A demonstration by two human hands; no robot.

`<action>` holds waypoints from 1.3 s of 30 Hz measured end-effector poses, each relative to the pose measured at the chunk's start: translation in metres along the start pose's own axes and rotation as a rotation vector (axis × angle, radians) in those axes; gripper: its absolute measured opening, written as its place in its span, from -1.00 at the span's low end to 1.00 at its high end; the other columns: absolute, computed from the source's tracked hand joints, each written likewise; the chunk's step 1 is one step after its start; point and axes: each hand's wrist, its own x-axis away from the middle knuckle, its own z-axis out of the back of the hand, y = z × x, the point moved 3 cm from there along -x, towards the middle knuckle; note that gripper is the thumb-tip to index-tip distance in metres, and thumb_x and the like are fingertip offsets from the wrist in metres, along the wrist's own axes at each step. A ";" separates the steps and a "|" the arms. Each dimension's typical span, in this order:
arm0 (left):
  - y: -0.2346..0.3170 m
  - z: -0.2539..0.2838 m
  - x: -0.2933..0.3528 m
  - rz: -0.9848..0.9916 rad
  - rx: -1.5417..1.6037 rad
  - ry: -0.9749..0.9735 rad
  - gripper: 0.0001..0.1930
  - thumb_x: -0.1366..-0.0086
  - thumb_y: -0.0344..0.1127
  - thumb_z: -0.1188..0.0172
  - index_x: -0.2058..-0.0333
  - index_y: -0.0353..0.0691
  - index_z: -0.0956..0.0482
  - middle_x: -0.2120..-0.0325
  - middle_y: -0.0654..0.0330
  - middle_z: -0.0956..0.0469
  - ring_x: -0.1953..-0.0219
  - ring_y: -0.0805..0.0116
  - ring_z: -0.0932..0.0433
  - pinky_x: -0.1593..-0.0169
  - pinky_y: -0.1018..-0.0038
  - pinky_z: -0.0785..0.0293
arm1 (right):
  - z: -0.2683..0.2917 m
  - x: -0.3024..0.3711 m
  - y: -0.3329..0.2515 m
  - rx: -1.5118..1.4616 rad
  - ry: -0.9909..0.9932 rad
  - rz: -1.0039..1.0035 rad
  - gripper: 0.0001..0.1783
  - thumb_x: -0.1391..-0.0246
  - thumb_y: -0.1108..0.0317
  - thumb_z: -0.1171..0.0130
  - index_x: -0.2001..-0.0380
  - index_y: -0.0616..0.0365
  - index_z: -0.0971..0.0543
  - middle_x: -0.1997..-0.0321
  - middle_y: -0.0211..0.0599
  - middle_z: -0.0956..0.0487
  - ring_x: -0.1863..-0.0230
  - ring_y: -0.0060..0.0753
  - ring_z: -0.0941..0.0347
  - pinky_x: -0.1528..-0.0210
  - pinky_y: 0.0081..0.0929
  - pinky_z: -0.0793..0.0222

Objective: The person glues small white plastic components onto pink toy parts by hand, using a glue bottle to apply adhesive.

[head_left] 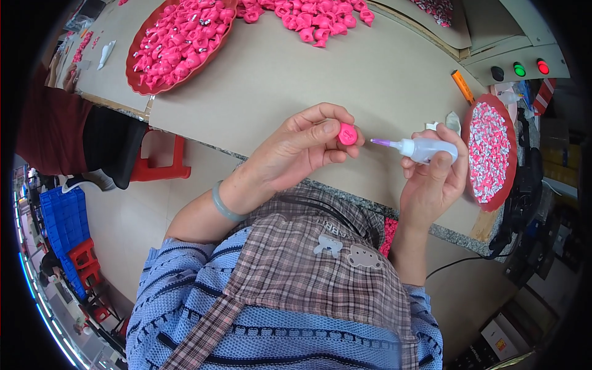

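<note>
Between the thumb and fingers of my left hand (308, 139) is a small round pink plastic piece (348, 134), its flat face turned up. My right hand (435, 179) grips a translucent squeeze bottle (433, 150) with a white collar and a thin purple nozzle (383, 142). The nozzle tip points left at the pink piece and stays a short gap away from it. Both hands are above the near part of the beige table (259, 105). Part of the right fingers is hidden behind the bottle.
A red scalloped tray (140, 80) heaped with pink pieces stands far left, with a loose pink pile (320, 24) beside it. On the right are another red tray (480, 191) of small pink-and-silver bits, an orange marker (462, 86) and a button panel (519, 69). Another person (55, 135) sits at left.
</note>
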 end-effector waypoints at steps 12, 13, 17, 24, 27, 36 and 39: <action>-0.006 0.002 0.002 -0.012 -0.098 0.015 -0.77 -0.36 -0.32 -0.08 0.08 -0.30 -0.50 0.14 -0.01 -0.53 0.16 0.34 -0.58 0.03 0.47 -0.55 | -0.006 0.013 -0.012 0.274 -0.062 0.223 -0.54 -0.19 0.17 -0.17 0.02 0.33 -0.40 0.34 -0.08 -0.60 0.46 -0.52 -0.51 0.51 -0.69 -0.42; -0.006 0.002 0.001 -0.013 -0.099 0.013 -0.77 -0.36 -0.32 -0.08 0.08 -0.30 -0.51 0.14 0.00 -0.53 0.16 0.34 -0.58 0.03 0.47 -0.55 | -0.006 0.013 -0.011 0.273 -0.061 0.222 -0.54 -0.19 0.17 -0.17 0.02 0.33 -0.40 0.34 -0.08 -0.60 0.46 -0.52 -0.51 0.51 -0.69 -0.42; -0.007 0.003 0.002 -0.007 -0.101 0.015 -0.76 -0.36 -0.30 -0.09 0.08 -0.29 -0.51 0.15 0.00 -0.53 0.16 0.33 -0.58 0.02 0.47 -0.54 | -0.005 0.015 -0.008 0.374 -0.074 0.239 -0.50 -0.20 0.07 -0.14 0.01 0.27 -0.39 0.32 -0.06 -0.56 0.52 -0.46 -0.45 0.58 -0.67 -0.27; -0.007 0.004 0.002 0.000 -0.100 0.024 -0.75 -0.34 -0.30 -0.12 0.08 -0.29 -0.52 0.16 0.02 -0.54 0.15 0.33 -0.58 0.01 0.45 -0.54 | -0.005 0.015 -0.006 0.387 -0.101 0.234 -0.51 -0.20 0.09 -0.15 0.01 0.27 -0.39 0.32 -0.05 -0.56 0.51 -0.45 -0.46 0.57 -0.66 -0.28; -0.007 0.005 0.002 0.009 -0.098 0.028 -0.76 -0.34 -0.30 -0.12 0.09 -0.30 -0.52 0.17 0.02 -0.54 0.15 0.32 -0.58 0.01 0.45 -0.54 | -0.006 0.015 -0.006 0.374 -0.104 0.224 -0.52 -0.20 0.10 -0.15 0.01 0.27 -0.40 0.32 -0.05 -0.56 0.51 -0.46 -0.46 0.57 -0.67 -0.28; -0.008 0.006 0.002 0.023 -0.118 0.039 -0.77 -0.34 -0.31 -0.11 0.09 -0.30 -0.51 0.17 0.02 -0.54 0.16 0.33 -0.58 0.01 0.45 -0.54 | -0.005 0.016 -0.005 0.399 -0.113 0.233 -0.54 -0.21 0.11 -0.14 0.02 0.26 -0.40 0.32 -0.04 -0.57 0.51 -0.47 -0.46 0.56 -0.68 -0.28; -0.008 0.005 0.002 0.031 -0.132 0.032 -0.77 -0.34 -0.31 -0.12 0.10 -0.30 -0.50 0.16 0.03 -0.54 0.16 0.32 -0.58 0.01 0.46 -0.54 | -0.003 0.016 -0.004 0.399 -0.108 0.240 -0.54 -0.21 0.12 -0.14 0.02 0.26 -0.40 0.31 -0.04 -0.57 0.51 -0.47 -0.46 0.55 -0.68 -0.28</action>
